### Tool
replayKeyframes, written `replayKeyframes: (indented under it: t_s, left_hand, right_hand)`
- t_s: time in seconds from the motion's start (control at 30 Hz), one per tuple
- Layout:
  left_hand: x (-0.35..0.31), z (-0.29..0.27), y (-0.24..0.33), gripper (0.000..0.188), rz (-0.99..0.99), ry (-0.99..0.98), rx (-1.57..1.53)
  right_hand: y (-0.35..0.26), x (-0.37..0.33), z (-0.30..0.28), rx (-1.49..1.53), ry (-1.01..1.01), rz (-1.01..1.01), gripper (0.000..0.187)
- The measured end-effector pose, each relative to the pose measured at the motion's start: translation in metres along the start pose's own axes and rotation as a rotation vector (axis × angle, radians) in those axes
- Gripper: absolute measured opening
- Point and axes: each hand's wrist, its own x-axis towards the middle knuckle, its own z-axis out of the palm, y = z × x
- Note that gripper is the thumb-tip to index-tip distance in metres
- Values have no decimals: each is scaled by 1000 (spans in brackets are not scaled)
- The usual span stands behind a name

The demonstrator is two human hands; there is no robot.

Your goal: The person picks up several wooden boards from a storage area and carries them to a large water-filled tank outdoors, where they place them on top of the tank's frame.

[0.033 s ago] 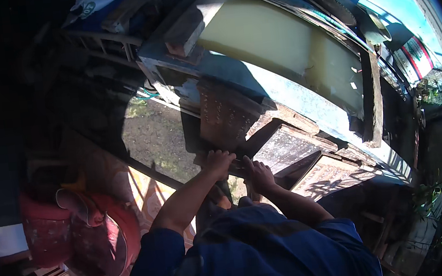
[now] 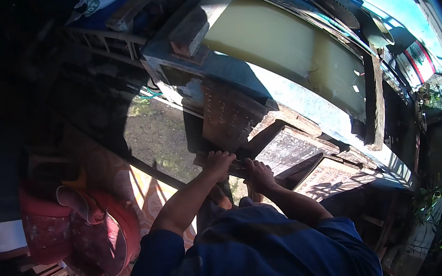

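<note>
Head camera, looking down: both hands, left [image 2: 219, 164] and right [image 2: 260, 175], are wrapped over a narrow dark bar [image 2: 240, 165] in front of the body, side by side with a small gap between them. Fingers curl over it from above, so the grip looks closed around the bar; the thumbs and underside are hidden, so how tightly I cannot tell. Holding it with two hands probably keeps it level and stops it twisting. Its long axis runs crosswise to the body, slanting so that the left end, poking out just past the left hand, points away from the person; the right end is hidden by the right hand. Just beyond the grip, a brown board [image 2: 227, 116] leans against a tub [image 2: 303, 97], perhaps for support. Right of the grip sits a pale board [image 2: 292, 149]; well to its left, a red armchair [image 2: 47, 226].
</note>
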Motion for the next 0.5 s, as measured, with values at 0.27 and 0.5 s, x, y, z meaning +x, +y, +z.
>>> replayKeyframes:
  t_s: [0.27, 0.5]
  left_hand:
    - [-148, -27, -59, 87, -399, 463, -215]
    - [-307, 106, -124, 74, -916, 644, -594]
  right_hand:
    - [-50, 82, 1, -84, 207, -143, 74]
    - [-114, 154, -32, 78, 181, -109, 80]
